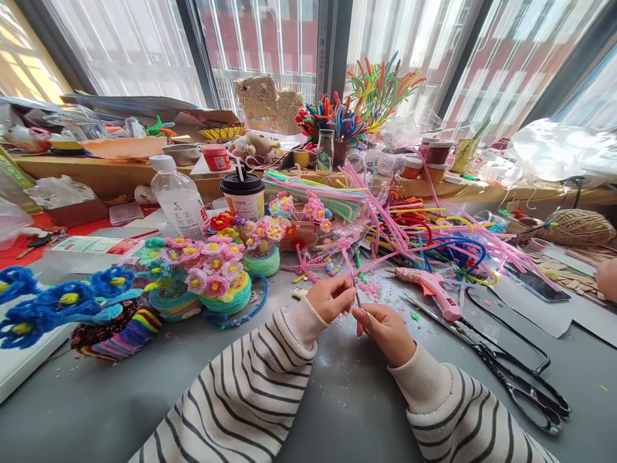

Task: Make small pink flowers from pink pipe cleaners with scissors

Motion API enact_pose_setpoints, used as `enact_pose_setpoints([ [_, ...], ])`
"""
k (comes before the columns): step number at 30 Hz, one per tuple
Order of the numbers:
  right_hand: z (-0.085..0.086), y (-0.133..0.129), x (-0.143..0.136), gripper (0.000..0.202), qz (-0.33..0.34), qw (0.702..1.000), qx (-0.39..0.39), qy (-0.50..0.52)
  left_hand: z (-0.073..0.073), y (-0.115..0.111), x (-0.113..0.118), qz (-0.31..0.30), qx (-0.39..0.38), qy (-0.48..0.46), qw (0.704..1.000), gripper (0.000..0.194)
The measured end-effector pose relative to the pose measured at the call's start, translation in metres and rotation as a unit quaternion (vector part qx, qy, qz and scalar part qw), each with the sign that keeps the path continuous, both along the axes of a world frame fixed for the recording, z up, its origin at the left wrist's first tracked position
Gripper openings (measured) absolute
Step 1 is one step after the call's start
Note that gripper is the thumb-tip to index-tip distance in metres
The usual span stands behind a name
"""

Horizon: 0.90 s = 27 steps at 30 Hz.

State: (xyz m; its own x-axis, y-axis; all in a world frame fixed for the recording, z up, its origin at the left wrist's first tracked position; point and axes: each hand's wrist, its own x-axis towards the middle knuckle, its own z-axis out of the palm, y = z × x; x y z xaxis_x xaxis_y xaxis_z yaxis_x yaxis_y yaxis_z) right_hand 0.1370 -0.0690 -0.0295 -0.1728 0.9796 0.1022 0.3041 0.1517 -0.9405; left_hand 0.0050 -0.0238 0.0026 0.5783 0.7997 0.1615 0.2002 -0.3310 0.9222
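Note:
My right hand point(383, 329) is closed around the handles of small scissors point(357, 297), whose narrow blades point up and away from me. Close beside the blades, my left hand point(331, 299) has its fingers pinched together. What sits in that pinch is too small to make out. Just beyond both hands lie pink pipe cleaners point(308, 265) and small scattered trimmings point(385, 289) on the grey table point(337, 399). To the left stand pots of pipe-cleaner flowers: pink ones point(216, 267) in a yellow and teal pot, and blue ones point(72, 299) in a striped pot.
A pink glue gun point(436, 290) and large black-handled scissors point(511, 373) lie to my right. Behind are a water bottle point(178, 202), a lidded cup point(241, 193) and a heap of pipe cleaners point(424, 228). Another person's hand point(607, 280) shows at the right edge.

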Motion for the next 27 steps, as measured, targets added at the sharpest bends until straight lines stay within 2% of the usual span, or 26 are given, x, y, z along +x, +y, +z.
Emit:
enact_pose_setpoints([
  [5,-0.004,0.0002,-0.0014,0.054,0.045,0.997,-0.021,0.051,-0.0029,0.0007,0.0011,-0.012,-0.009,-0.001,1.0,0.021],
  [11,-0.0039,0.0008,-0.0028,0.063,0.079,0.992,-0.052,0.08,-0.0075,0.0017,0.0012,-0.036,0.02,0.013,0.999,0.02],
  [17,-0.0057,0.0014,-0.0018,0.054,0.04,0.996,-0.025,0.074,-0.003,-0.0007,0.0006,-0.022,0.035,0.036,0.998,0.019],
  [27,-0.0023,-0.0028,-0.0014,0.049,0.006,1.0,-0.016,0.021,-0.0047,-0.0009,0.002,-0.001,0.031,0.01,0.999,0.019],
])
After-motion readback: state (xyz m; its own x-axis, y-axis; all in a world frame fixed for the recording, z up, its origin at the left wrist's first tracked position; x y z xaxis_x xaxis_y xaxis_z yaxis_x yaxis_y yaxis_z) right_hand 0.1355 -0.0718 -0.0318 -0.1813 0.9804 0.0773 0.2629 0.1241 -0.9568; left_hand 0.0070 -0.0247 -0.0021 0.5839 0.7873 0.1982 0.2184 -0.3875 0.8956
